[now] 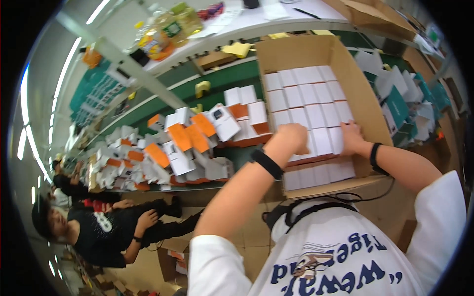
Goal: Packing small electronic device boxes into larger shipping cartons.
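A large open cardboard carton (368, 118) stands in front of me, packed with rows of small white boxes (311, 93). Inside it, my left hand (294, 138) is closed at the left end of a row of white boxes (322, 142) with orange lower edges. My right hand (351, 138) grips the right end of that row, its fingertips over the box edge. The row sits between both hands, higher than the white boxes (321, 173) at the near side. My left fingertips are partly hidden behind the hand.
Loose white and orange boxes (185, 138) are heaped on the green bench to the left. Teal and white packaging (397, 106) piles up at right. Bottles (170, 27) stand on the shelf (232, 29) above. A person in black (101, 229) is at the left.
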Motion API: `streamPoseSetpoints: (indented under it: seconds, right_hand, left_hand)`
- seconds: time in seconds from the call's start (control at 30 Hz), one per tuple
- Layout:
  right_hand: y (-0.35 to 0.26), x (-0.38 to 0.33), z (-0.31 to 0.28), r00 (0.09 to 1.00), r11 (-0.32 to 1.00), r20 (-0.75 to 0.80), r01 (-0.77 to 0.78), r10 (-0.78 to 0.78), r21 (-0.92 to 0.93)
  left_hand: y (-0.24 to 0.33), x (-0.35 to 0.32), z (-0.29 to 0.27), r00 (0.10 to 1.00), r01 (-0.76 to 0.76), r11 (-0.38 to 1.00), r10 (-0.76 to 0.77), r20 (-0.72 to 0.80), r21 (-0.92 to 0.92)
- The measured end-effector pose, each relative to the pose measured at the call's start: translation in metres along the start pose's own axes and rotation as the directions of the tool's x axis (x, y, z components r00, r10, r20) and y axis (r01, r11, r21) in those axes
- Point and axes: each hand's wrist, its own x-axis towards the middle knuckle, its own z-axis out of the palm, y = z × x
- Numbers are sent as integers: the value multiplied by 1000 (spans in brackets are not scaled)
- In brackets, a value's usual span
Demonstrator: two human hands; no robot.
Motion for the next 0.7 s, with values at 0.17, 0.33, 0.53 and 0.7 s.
streamPoseSetpoints:
  seconds: [0.17,0.33,0.53,0.7]
  right_hand:
    - [11,-1,-7,999,998,33,2,-4,63]
    - [11,15,-8,1000,999,6,-11,11,50]
    - [14,34,19,1000,997,27,-8,10,-78]
    - [111,58,59,888,896,-122,442,-444,-40]
  left_hand:
    - [18,-50,21,855,-221,945,69,-514,-240]
    - [17,-69,44,566,-434,853,6,-824,-292]
    - [19,-70,76,374,-496,807,-134,-918,-320]
    - [58,-25,83,320,-417,806,-302,-898,-420]
